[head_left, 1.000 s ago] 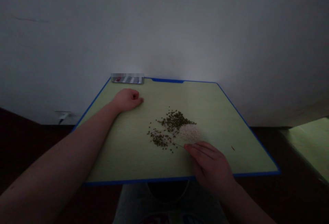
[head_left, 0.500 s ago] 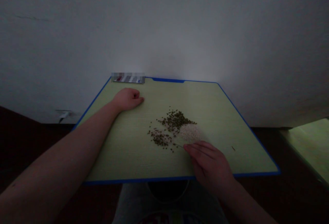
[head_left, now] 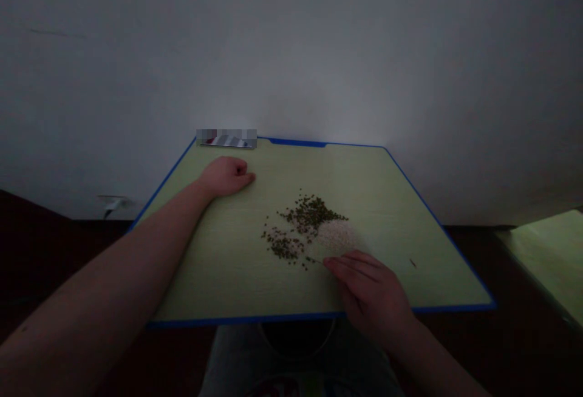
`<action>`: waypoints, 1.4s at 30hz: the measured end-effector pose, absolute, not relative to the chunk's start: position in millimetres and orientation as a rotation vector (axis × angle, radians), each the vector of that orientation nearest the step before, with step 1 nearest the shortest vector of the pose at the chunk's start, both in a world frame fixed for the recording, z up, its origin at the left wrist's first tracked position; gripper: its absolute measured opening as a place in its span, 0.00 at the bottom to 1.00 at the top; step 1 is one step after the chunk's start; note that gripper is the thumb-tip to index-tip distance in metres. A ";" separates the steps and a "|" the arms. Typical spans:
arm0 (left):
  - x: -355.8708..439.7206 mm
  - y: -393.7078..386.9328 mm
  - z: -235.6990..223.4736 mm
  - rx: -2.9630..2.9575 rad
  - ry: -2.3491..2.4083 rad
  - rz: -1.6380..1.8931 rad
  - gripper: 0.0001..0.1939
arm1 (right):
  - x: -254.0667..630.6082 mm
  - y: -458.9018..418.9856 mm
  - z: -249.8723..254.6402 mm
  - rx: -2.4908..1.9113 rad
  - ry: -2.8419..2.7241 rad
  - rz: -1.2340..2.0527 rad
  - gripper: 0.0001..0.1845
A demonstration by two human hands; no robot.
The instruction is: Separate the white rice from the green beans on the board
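Note:
My left hand (head_left: 225,176) rests on the table board in a loose fist, with nothing visible in it. Fingers pinched together, my right hand (head_left: 371,285) grips a thin stick-like tool (head_left: 315,260); most of it is hidden by the fingers, so its exact kind is unclear. The tool's tip lies low at the near edge of the grains. Dark green bean-like grains (head_left: 314,210) form a pile in the middle, and a smaller dark cluster (head_left: 285,246) mixed with pale grains sits nearer on the left. A pile of pale, rice-like grains (head_left: 337,234) lies just beyond my right fingers.
The pale tabletop (head_left: 237,281) has a blue rim. At its far left corner lies a flat, blurred-out device (head_left: 226,139). A small dark sliver (head_left: 412,262) is on the right side. A wall (head_left: 291,51) stands behind, with a plugged socket (head_left: 113,204) at lower left.
The tool's tip has shifted slightly down and toward me, with a dark speck now near it. My right fingers have moved slightly left. My left hand stays put.

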State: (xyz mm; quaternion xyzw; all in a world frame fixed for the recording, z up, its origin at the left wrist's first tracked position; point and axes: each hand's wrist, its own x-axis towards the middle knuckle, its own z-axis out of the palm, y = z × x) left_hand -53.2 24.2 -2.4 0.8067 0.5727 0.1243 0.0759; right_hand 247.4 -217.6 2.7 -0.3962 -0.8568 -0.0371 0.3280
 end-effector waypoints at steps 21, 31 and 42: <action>-53.0 24.3 -2.8 2.404 1.700 0.395 0.19 | 238.6 -215.7 0.0 -0.964 -2.265 -0.046 0.19; -54.0 25.4 -4.5 2.417 1.689 0.402 0.19 | 243.0 -221.3 2.5 -0.987 -2.239 -0.044 0.20; -53.0 23.5 -2.2 2.420 1.714 0.391 0.19 | 238.5 -218.8 2.0 -0.949 -2.240 0.006 0.23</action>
